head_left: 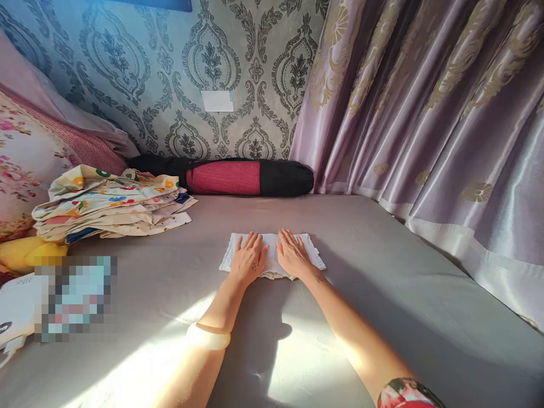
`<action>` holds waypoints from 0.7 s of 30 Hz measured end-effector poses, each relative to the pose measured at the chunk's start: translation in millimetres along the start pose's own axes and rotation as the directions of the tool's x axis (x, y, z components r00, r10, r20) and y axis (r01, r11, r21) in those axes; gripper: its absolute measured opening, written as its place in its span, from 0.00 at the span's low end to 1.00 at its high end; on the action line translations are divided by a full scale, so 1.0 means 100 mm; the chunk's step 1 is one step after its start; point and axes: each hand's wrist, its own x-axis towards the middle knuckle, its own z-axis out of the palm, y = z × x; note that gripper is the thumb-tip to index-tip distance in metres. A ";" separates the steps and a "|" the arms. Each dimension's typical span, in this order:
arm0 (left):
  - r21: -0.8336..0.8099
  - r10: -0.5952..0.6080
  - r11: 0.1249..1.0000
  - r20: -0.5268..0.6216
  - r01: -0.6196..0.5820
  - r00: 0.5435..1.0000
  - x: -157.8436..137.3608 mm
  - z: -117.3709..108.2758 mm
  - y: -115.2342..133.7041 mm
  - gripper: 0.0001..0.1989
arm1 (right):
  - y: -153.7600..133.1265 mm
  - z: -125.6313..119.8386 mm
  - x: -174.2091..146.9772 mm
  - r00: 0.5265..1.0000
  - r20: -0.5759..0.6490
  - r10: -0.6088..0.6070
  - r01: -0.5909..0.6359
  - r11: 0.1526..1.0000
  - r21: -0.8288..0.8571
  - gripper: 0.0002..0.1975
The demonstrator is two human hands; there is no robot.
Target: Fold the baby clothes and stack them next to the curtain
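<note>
A white folded cloth (272,255) lies flat on the grey sheet (272,215), its long side running left to right. My left hand (249,258) rests palm down on its left half, fingers stretched out and pointing away from me. On the right half, my right hand (293,255) lies flat in the same way, with its fingers slightly apart. A strip of the cloth shows between the two hands. Its near edge looks wavy, and a small tag-like bit sticks out at the right edge. What lies under the palms is hidden.
Patterned fabrics (110,204) form a loose pile at the far left. Behind, a black and red rolled bag (223,177) lies along the wall. Purple curtains (416,113) hang down the right side. A yellow item (32,253) and a blurred-out object (80,297) lie on the left.
</note>
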 end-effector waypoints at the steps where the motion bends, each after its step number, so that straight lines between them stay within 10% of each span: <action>1: 0.000 0.011 1.000 0.025 -0.011 1.000 -0.01 0.02 0.03 0.26 | -0.03 0.02 0.01 1.000 0.007 -0.011 0.010 1.000 0.015 0.29; 15: -0.160 -0.066 0.983 0.137 0.087 0.988 0.00 0.06 0.03 0.25 | -0.06 0.14 0.03 1.000 0.002 0.017 -0.017 1.000 0.016 0.27; 21: -0.591 -0.428 0.746 -0.074 0.307 0.901 0.11 0.00 -0.12 0.19 | -0.29 0.08 0.06 1.000 -0.019 0.000 0.000 1.000 0.002 0.27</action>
